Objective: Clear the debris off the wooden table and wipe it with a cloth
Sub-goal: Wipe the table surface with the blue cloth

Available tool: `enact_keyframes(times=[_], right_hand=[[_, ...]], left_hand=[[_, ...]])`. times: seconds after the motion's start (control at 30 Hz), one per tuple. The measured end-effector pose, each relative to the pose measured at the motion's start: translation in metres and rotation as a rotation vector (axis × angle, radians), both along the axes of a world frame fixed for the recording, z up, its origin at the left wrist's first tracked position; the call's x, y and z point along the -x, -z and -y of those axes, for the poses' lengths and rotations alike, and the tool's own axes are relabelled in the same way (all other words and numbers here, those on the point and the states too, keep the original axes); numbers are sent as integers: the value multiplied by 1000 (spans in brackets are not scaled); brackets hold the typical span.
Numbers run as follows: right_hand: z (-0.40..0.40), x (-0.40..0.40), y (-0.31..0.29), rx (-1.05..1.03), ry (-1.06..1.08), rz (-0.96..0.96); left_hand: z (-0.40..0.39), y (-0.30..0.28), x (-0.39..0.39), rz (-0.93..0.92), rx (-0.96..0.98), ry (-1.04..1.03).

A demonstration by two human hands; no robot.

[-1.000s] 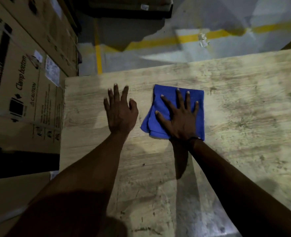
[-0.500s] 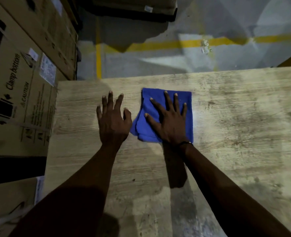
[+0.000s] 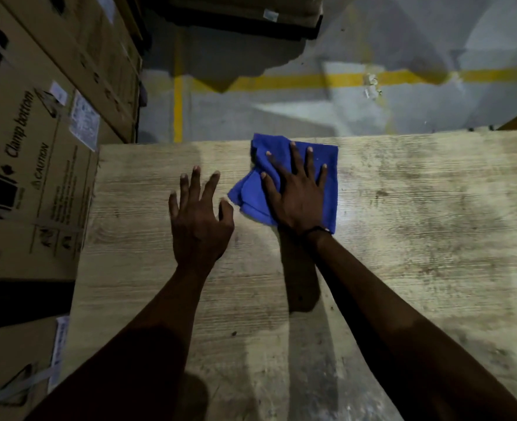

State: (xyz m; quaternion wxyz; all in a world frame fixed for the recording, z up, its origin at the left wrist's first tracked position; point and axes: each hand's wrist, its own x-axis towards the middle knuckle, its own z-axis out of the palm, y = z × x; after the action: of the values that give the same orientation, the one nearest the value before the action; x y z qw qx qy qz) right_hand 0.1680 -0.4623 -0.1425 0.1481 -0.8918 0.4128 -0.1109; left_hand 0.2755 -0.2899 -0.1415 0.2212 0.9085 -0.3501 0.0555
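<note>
A folded blue cloth (image 3: 327, 161) lies on the pale wooden table (image 3: 418, 226), its far corner reaching the table's far edge. My right hand (image 3: 296, 196) presses flat on the cloth with fingers spread. My left hand (image 3: 198, 221) rests on the bare wood just left of the cloth, fingers spread, holding nothing. The tabletop shows dark smudges on its right half and small specks near me.
Stacked cardboard boxes (image 3: 35, 165) stand tight against the table's left side. Beyond the far edge is a grey concrete floor with yellow lines (image 3: 312, 80) and a crumpled white scrap (image 3: 371, 85). A dark pallet (image 3: 245, 22) sits at the back.
My right hand has pushed the cloth away from me, up to the table's far edge. My left hand has stayed on the wood beside it.
</note>
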Motion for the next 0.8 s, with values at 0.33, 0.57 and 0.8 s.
enact_keyframes(times=[0.33, 0.57, 0.8], right_hand=[[-17, 9, -1, 40, -66, -21], [-12, -35, 7, 88, -236, -67], [69, 17, -3, 50, 153, -100]], left_hand=[[1, -4, -1, -31, -9, 6], [-1, -1, 0, -16, 30, 10], [-1, 0, 0, -20, 29, 2]])
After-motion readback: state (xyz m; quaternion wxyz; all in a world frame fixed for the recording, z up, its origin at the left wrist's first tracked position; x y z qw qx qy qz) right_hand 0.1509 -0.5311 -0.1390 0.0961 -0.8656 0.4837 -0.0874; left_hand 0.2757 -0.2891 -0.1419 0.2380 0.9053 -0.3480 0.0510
